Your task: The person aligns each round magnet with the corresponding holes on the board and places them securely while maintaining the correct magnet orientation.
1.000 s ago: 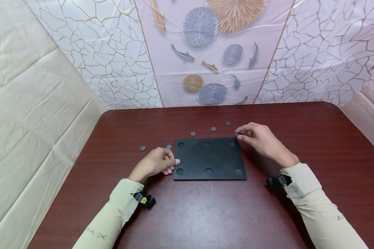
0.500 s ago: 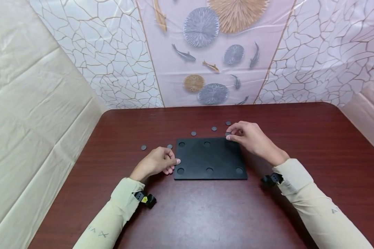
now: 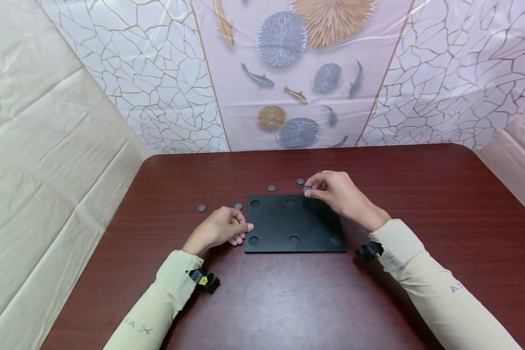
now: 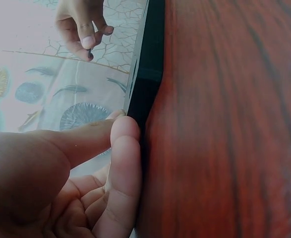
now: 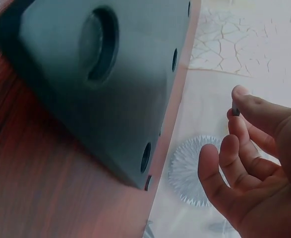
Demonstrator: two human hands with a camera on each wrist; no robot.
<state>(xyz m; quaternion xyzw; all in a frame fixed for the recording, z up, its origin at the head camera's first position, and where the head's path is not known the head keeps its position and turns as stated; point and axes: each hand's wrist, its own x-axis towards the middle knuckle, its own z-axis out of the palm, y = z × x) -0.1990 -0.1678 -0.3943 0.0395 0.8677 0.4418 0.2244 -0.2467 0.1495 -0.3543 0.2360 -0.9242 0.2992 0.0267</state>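
Note:
A flat black rectangular board [image 3: 295, 221] with round recesses near its edges lies on the table. My left hand [image 3: 220, 226] holds its left edge, thumb over the top; in the left wrist view the thumb and a curled finger [image 4: 125, 163] meet at the board's side. Above the back edge, my right hand [image 3: 339, 193] pinches a small dark grey disc [image 3: 307, 189] between thumb and fingertips. The right wrist view shows that disc [image 5: 235, 109] edge-on, held up off the surface. The right hand covers the back right recess in the head view.
Loose grey discs lie behind the board: one near its middle [image 3: 300, 181] and another further left [image 3: 271, 188]. Left of the board are a disc by the left hand [image 3: 238, 206] and a farther disc [image 3: 201, 208]. A patterned cloth [image 3: 299, 73] hangs behind the dark red table [image 3: 262, 301].
My right hand has moved left along the board's back edge with the disc, now covering the loose disc at the far right. The left hand stays on the board.

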